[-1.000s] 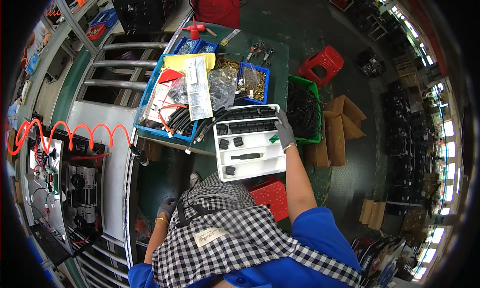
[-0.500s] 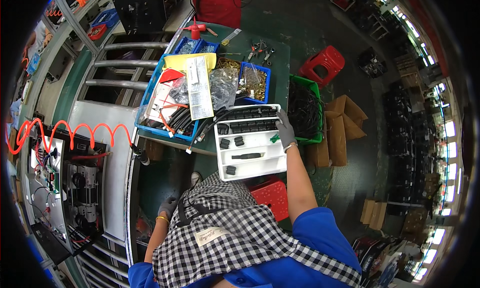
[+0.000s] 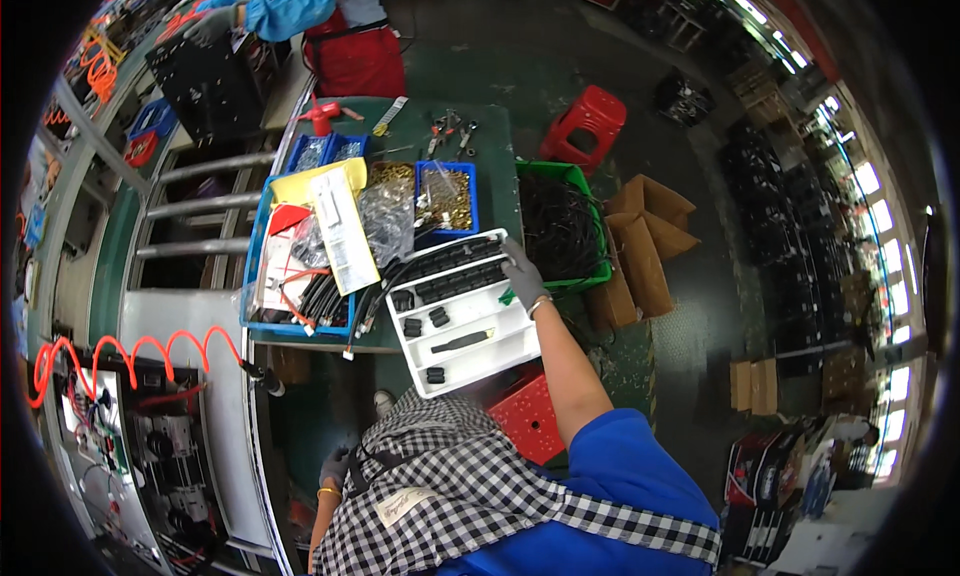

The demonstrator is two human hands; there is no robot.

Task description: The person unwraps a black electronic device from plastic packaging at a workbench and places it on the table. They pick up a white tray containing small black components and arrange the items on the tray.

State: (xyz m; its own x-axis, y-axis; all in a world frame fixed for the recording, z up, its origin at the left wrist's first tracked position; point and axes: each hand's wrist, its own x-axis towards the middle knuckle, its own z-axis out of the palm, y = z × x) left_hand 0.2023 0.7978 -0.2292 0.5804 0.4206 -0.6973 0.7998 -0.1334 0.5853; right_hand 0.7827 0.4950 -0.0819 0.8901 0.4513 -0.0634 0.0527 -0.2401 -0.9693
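My right hand (image 3: pixel 522 273), in a grey glove, is closed on the right edge of a white compartment tray (image 3: pixel 486 362), near its far corner. The tray juts over the near side of the green table. Black ribbed tubing pieces (image 3: pixel 462 283) fill its far slots. Nearer slots hold short black pieces (image 3: pixel 413 328), a dark flat strip with a pale tip (image 3: pixel 462 342) and a small green item (image 3: pixel 507 297) beside my wrist. My gloved left hand (image 3: pixel 335 468) hangs low beside my checked apron, away from the table; its fingers are too unclear to read.
A blue bin (image 3: pixel 262 328) of cables and papers stands left of the tray, with a blue box of brass fasteners (image 3: pixel 474 198) behind. Right are a green crate of black cables (image 3: pixel 606 266), cardboard boxes (image 3: pixel 640 266) and a red stool (image 3: pixel 590 126). A co-worker's blue sleeve (image 3: pixel 290 14) shows far left.
My view has shifted and turned, so table and tray appear lower and further left. A co-worker in a red apron has come into view at the far left. My right hand stays on the tray.
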